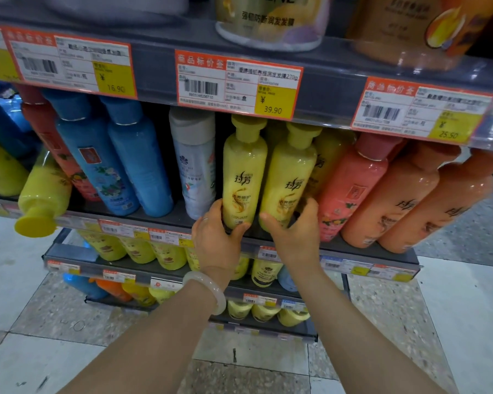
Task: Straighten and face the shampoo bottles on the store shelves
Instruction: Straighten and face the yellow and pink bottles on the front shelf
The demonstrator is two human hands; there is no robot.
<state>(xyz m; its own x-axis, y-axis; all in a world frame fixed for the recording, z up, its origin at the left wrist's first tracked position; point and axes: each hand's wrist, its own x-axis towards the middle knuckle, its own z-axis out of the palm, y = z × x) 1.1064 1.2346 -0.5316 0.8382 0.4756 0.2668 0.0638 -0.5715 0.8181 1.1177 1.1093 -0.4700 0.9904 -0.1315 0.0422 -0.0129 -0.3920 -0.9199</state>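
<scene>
Two yellow shampoo bottles stand side by side at the middle of the shelf (165, 220), labels facing me. My left hand (217, 237) grips the base of the left yellow bottle (244, 172), thumb across its front. My right hand (293, 228) grips the base of the right yellow bottle (289, 180). To their left stand a white bottle (195, 166) and two blue bottles (117, 160). Pink and orange bottles (387, 194) lean to the right of them. A yellow bottle (43, 194) lies tipped over the shelf edge at the left, cap pointing out.
An upper shelf with price tags (236, 83) hangs just above the bottle caps and carries large tubs (271, 21). Lower shelves (143, 263) hold several more yellow, orange and blue bottles. A tiled floor (69, 351) lies below. A pale bangle (208, 291) circles my left wrist.
</scene>
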